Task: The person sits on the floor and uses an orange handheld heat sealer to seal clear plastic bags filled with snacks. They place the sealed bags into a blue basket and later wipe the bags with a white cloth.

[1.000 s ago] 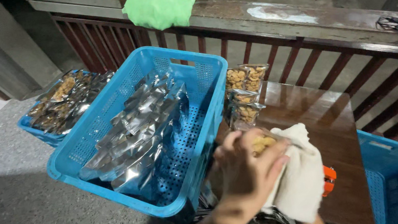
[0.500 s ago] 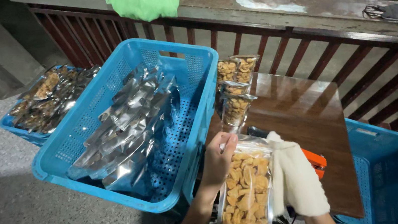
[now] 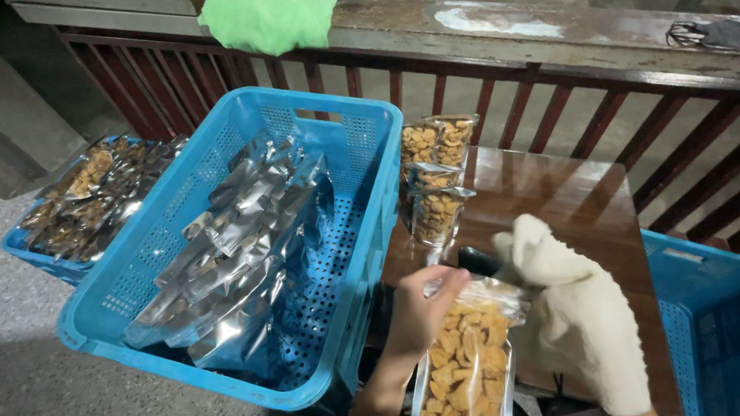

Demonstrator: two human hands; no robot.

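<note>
My left hand (image 3: pixel 419 313), bare, grips the top left edge of a clear pouch of golden snack pieces (image 3: pixel 461 368) held low in front of me. My right hand (image 3: pixel 571 315), in a cream cloth glove, pinches the pouch's top right corner. Just behind, several filled snack pouches (image 3: pixel 433 181) stand upright on a dark wooden table (image 3: pixel 566 198). To the left, a large blue plastic basket (image 3: pixel 353 144) holds a row of empty silver-backed pouches (image 3: pixel 239 252).
A second blue basket of filled pouches (image 3: pixel 78 201) sits on the grey floor at far left. Another blue basket (image 3: pixel 732 323) stands at right. Behind runs a red wooden railing (image 3: pixel 565 109) with a green cloth (image 3: pixel 270 8) on its ledge.
The snack pouch has come up from under my hands and now hangs upright between them. My gloved right hand moved from lying over the pouch to its top corner. The view shifted slightly.
</note>
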